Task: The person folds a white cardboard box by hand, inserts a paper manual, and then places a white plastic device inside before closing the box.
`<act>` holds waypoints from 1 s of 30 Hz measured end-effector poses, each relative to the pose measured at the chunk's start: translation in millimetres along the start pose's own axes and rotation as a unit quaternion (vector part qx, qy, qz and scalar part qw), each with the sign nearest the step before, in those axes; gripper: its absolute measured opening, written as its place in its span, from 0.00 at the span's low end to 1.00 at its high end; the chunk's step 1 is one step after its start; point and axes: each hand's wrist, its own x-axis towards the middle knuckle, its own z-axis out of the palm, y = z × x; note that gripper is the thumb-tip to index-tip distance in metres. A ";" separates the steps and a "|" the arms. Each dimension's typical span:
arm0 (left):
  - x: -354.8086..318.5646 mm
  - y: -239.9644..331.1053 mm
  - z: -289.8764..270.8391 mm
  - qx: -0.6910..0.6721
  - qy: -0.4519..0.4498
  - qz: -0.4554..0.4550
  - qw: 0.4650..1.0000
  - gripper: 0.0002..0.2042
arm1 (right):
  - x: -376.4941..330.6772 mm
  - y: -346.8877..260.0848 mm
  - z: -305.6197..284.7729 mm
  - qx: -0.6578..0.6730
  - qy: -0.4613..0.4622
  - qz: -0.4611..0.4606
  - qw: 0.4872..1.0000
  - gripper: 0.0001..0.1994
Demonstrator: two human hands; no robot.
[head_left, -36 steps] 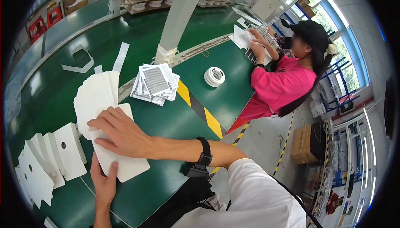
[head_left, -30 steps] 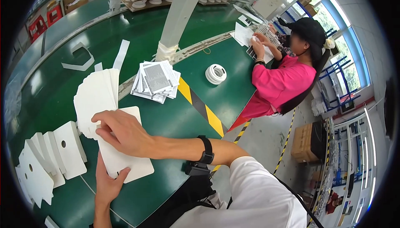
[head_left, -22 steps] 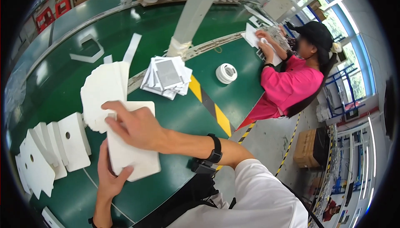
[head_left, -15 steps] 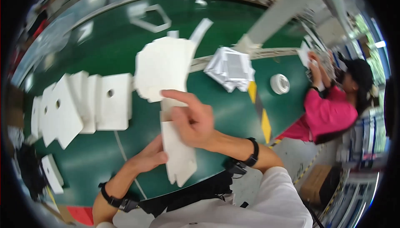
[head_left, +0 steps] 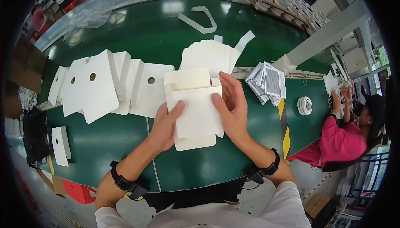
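Note:
A partly folded white carton [head_left: 196, 113] is held between both hands, its end flaps open at top and bottom. My left hand [head_left: 164, 126] grips its left edge, thumb lying on the front panel. Along the right edge my right hand [head_left: 233, 111] holds it, thumb on the front and fingers behind, by a small side flap. Just beyond the carton lies a stack of flat white carton blanks [head_left: 208, 55]. To the left, several folded white cartons [head_left: 98, 88] with round holes lean on one another.
Right of the blanks sits a pile of printed leaflets [head_left: 271, 82], then a white ring-shaped coil [head_left: 305, 106]. A lone white carton [head_left: 61, 146] stands at the left edge of the green table [head_left: 200, 171]. A co-worker in pink [head_left: 341, 140] handles white sheets at right.
The narrow, flattened carton has been opened out into a wider box shape. My left hand now grips its left edge and my right hand its right edge. The whole view has shifted.

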 end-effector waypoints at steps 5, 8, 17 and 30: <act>3.1 -13.5 0.7 0.207 0.035 0.221 0.952 0.24 | -5.9 -17.0 -0.9 0.108 -0.017 0.099 0.989 0.19; 2.0 -16.5 2.7 0.282 0.092 0.376 0.878 0.25 | -7.9 -15.6 -3.7 0.052 -0.075 0.170 0.981 0.16; 0.2 -14.9 -0.5 0.243 0.119 0.341 0.900 0.17 | -7.4 -6.5 -6.2 0.073 -0.094 0.088 0.989 0.11; 4.8 -12.5 -5.6 0.296 0.062 0.297 0.906 0.09 | -1.6 -11.2 -7.1 0.060 -0.076 0.162 0.982 0.07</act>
